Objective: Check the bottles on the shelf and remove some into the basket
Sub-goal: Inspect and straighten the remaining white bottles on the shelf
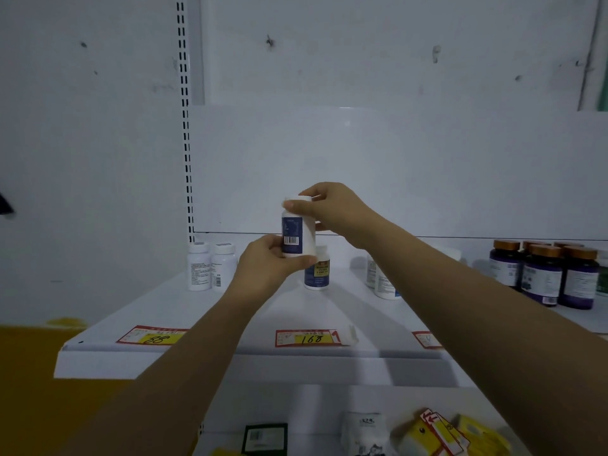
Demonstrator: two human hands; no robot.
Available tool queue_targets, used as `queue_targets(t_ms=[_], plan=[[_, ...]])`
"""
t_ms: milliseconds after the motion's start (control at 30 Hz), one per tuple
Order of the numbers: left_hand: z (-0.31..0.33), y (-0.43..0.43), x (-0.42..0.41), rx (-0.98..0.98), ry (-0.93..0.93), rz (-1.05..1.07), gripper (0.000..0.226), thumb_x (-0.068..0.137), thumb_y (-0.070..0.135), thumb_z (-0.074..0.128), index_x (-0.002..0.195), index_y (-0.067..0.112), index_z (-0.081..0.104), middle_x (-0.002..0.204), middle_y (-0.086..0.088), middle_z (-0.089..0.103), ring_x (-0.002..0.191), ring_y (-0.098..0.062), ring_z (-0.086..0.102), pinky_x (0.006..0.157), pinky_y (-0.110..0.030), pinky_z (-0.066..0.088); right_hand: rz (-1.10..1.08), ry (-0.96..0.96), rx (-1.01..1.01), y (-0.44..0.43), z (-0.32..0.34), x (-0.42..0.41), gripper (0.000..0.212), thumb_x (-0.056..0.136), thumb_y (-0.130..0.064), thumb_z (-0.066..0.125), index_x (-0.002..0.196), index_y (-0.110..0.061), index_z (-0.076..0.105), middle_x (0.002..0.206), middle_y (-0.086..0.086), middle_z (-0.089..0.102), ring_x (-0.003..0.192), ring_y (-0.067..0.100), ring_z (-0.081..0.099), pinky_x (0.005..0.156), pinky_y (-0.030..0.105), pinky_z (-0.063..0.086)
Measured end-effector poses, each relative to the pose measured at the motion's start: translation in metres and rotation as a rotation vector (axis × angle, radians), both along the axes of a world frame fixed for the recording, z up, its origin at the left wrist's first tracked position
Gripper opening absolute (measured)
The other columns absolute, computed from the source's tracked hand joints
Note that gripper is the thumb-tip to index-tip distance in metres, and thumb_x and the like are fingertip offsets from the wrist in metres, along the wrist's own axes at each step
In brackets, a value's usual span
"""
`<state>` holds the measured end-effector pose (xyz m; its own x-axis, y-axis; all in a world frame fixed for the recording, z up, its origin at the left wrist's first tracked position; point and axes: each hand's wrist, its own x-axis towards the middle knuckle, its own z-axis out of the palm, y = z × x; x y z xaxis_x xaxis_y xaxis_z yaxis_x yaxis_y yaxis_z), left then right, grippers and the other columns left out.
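Observation:
A white bottle with a dark blue label and barcode (295,232) is held upright above the white shelf (204,311). My left hand (266,263) grips its base from the left. My right hand (332,210) holds its white cap end from the right. Behind it on the shelf stands another blue-labelled bottle (318,269). Two white bottles (210,266) stand at the back left. White bottles (383,281) sit partly hidden behind my right forearm. Several dark purple bottles with brown caps (546,274) stand at the right. No basket is in view.
Red and yellow price tags (309,338) line the shelf's front edge. A lower shelf holds a dark box (265,437), a white packet (363,431) and yellow packages (437,434). A slotted upright (186,126) runs up the white back wall.

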<state>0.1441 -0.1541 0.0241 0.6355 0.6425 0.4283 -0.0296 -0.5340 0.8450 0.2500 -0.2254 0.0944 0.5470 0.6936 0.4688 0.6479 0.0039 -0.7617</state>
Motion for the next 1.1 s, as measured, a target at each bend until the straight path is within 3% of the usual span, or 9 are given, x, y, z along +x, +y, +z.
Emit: queue_targets(t_ms=[133,233,400,633,767,867,933,1000,1100], plan=[[0.0,0.0,-0.005,-0.041,0.02,-0.074,0.053,0.084,0.033,0.066,0.133,0.019,0.048,0.129,0.0,0.056,0.099,-0.01,0.049,0.085,-0.027,0.035,0.116,0.095,0.028,-0.009,-0.001,0.002,0.033,0.089,-0.025,0.065,0.118,-0.012,0.055,0.106,0.003,0.063,0.097,0.018,0.063,0.084,0.032,0.055],[0.002,0.0,-0.005,-0.049,-0.012,-0.06,0.05,0.084,0.029,0.067,0.13,0.018,0.052,0.125,0.0,0.058,0.095,-0.011,0.05,0.085,-0.027,0.036,0.184,0.161,0.023,-0.013,-0.003,0.0,0.036,0.092,-0.023,0.059,0.127,-0.015,0.051,0.114,0.001,0.061,0.099,0.012,0.06,0.079,0.026,0.052],[0.002,-0.002,-0.006,-0.072,-0.034,-0.01,0.054,0.077,0.024,0.075,0.124,0.016,0.052,0.122,-0.002,0.06,0.095,-0.013,0.054,0.083,-0.026,0.039,0.016,0.092,-0.004,-0.007,0.001,-0.006,0.06,0.081,-0.044,0.069,0.13,-0.016,0.048,0.117,0.001,0.056,0.104,0.018,0.058,0.081,0.029,0.052],[-0.006,-0.003,-0.014,-0.123,0.043,-0.156,0.049,0.084,0.032,0.067,0.129,0.019,0.052,0.117,0.005,0.059,0.1,-0.01,0.053,0.087,-0.027,0.035,0.031,0.071,0.018,-0.008,0.001,-0.006,0.047,0.083,-0.03,0.071,0.123,-0.019,0.05,0.107,0.002,0.062,0.099,0.021,0.063,0.095,0.043,0.051],[-0.003,-0.002,-0.013,-0.095,0.033,-0.138,0.041,0.083,0.031,0.068,0.12,0.018,0.058,0.116,0.005,0.062,0.1,-0.012,0.057,0.09,-0.028,0.039,0.111,0.074,0.034,-0.011,0.001,-0.011,0.047,0.09,-0.026,0.063,0.132,-0.02,0.044,0.109,-0.001,0.061,0.101,0.02,0.061,0.097,0.041,0.05],[-0.002,-0.001,-0.01,-0.138,-0.051,-0.088,0.033,0.079,0.023,0.073,0.106,0.023,0.054,0.095,0.012,0.059,0.077,0.0,0.055,0.072,-0.013,0.039,0.086,0.103,-0.018,-0.01,0.001,-0.012,0.064,0.087,-0.038,0.065,0.14,-0.018,0.037,0.124,0.003,0.054,0.111,0.021,0.057,0.095,0.037,0.05],[-0.003,0.001,-0.008,-0.132,-0.086,-0.07,0.038,0.076,0.019,0.076,0.107,0.022,0.053,0.095,0.011,0.059,0.074,0.003,0.054,0.06,-0.009,0.035,0.036,0.091,-0.051,-0.007,-0.001,-0.01,0.07,0.081,-0.044,0.07,0.135,-0.009,0.042,0.123,0.003,0.056,0.11,0.021,0.059,0.09,0.034,0.053],[-0.004,0.002,-0.01,-0.133,-0.079,-0.087,0.043,0.076,0.018,0.076,0.112,0.019,0.053,0.103,0.008,0.061,0.08,0.0,0.057,0.065,-0.011,0.038,0.02,0.118,-0.018,-0.007,-0.001,-0.006,0.067,0.078,-0.04,0.074,0.129,-0.004,0.049,0.118,0.007,0.061,0.104,0.021,0.063,0.088,0.034,0.055],[-0.007,0.002,-0.013,-0.135,-0.028,-0.141,0.053,0.079,0.02,0.074,0.127,0.017,0.052,0.119,0.004,0.062,0.102,-0.01,0.058,0.085,-0.023,0.039,0.035,0.135,0.038,-0.011,-0.002,-0.004,0.065,0.078,-0.03,0.076,0.132,-0.01,0.045,0.117,0.006,0.058,0.097,0.018,0.063,0.087,0.031,0.054]])
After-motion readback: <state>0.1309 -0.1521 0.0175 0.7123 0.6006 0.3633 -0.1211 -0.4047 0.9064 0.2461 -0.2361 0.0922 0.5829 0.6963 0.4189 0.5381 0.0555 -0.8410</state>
